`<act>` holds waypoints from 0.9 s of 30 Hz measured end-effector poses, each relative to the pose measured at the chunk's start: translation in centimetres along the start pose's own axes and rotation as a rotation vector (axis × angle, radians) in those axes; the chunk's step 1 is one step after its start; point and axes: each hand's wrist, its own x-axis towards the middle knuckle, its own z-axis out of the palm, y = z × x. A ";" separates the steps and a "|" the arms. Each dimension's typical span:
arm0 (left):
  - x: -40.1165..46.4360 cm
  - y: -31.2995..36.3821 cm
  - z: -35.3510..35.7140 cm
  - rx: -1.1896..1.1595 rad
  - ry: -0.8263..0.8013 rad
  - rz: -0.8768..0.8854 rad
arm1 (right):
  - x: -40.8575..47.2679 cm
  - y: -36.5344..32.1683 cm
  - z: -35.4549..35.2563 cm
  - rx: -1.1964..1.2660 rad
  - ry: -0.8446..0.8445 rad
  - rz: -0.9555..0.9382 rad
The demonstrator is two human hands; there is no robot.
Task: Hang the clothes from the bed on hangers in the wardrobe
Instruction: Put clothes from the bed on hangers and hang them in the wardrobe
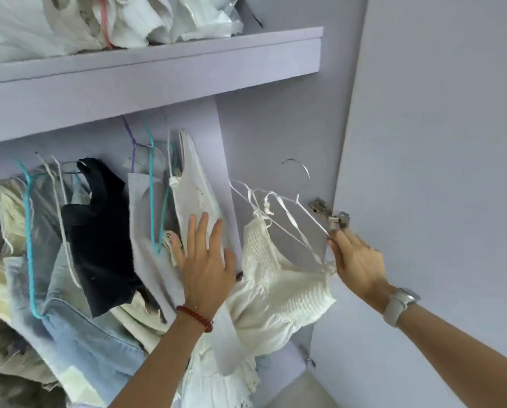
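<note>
A white knitted top (278, 278) with thin straps hangs on a white wire hanger (290, 201) whose metal hook points up, off any rail, in the gap at the right of the wardrobe. My right hand (355, 260) pinches the hanger's right end, just below the door hinge (331, 214). My left hand (205, 260), fingers straight, presses flat against the hanging clothes (105, 240), holding them to the left. Those garments hang on teal, purple and white hangers.
A lilac shelf (158, 69) above the hanging space carries white bags and folded cloth (114, 19). The open wardrobe door (437, 142) stands close on the right. A vertical lilac panel (220, 160) shows behind the hanging clothes. The rail itself is hidden.
</note>
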 end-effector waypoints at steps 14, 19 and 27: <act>-13.6 12.4 6.0 -0.751 -0.836 0.123 | -20.3 6.4 -20.0 -0.016 0.583 0.547; -17.2 21.0 6.5 -0.921 -1.015 0.156 | -27.5 8.3 -26.0 -0.073 0.692 0.724; -25.8 31.6 3.7 -1.040 -1.193 0.359 | -39.7 10.1 -32.4 -0.286 0.765 1.017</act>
